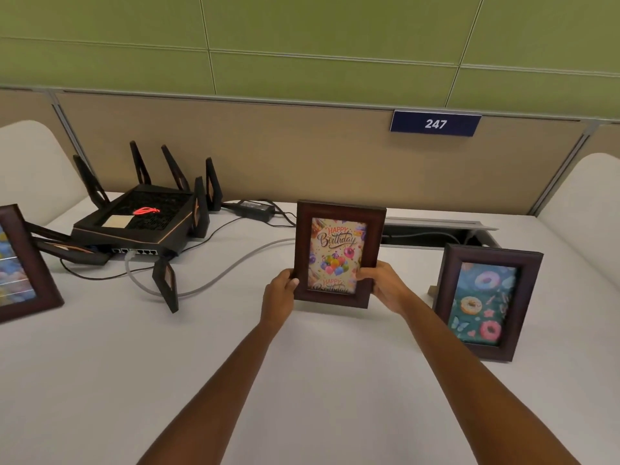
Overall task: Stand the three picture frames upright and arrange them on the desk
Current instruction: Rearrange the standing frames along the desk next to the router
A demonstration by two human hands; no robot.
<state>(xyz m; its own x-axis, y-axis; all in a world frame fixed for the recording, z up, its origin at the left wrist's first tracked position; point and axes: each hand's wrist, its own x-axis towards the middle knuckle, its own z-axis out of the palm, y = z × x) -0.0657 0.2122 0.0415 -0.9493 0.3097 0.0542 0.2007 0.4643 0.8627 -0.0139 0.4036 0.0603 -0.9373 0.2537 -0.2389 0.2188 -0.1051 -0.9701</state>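
Head view: both hands, left (280, 290) and right (385, 283), grip the dark wooden birthday-picture frame (339, 253) by its lower corners (steadying it upright) on the white surface (302, 380); a doughnut-picture frame (486, 303) stands right.

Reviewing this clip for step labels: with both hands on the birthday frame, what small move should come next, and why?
Probably let go, one hand at a time. The birthday frame already looks upright in the left hand and right hand, and the donut frame stands beside it unaided.
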